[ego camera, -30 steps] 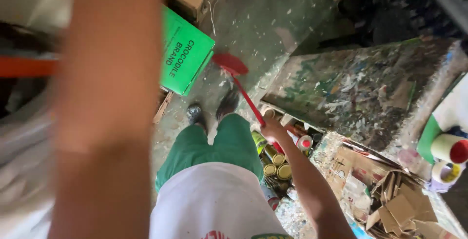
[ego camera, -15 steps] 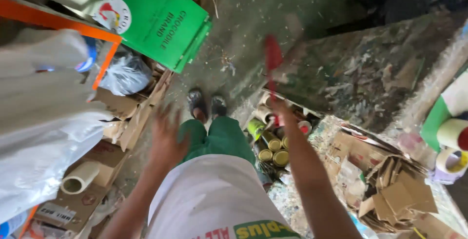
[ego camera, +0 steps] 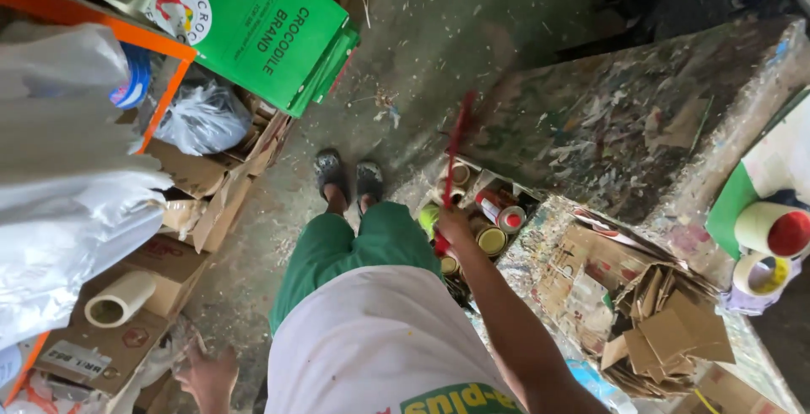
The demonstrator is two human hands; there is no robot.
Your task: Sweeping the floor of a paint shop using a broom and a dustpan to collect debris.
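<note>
Red brush [ego camera: 456, 140] in your right hand [ego camera: 451, 227], over the cans [ego camera: 492, 239].
Long axis runs 6 to 12, blurry thin plastic head up top; fist's wrapped tight round the handle. Left hand [ego camera: 207, 376] hangs loose, holding nothing, at 7.

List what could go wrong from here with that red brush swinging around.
The right hand holds the red brush directly above the open cans; a low swing might knock one over. The brush also passes close to the paint-crusted bench and could snag. Debris on the floor near the feet might cause slipping.
</note>
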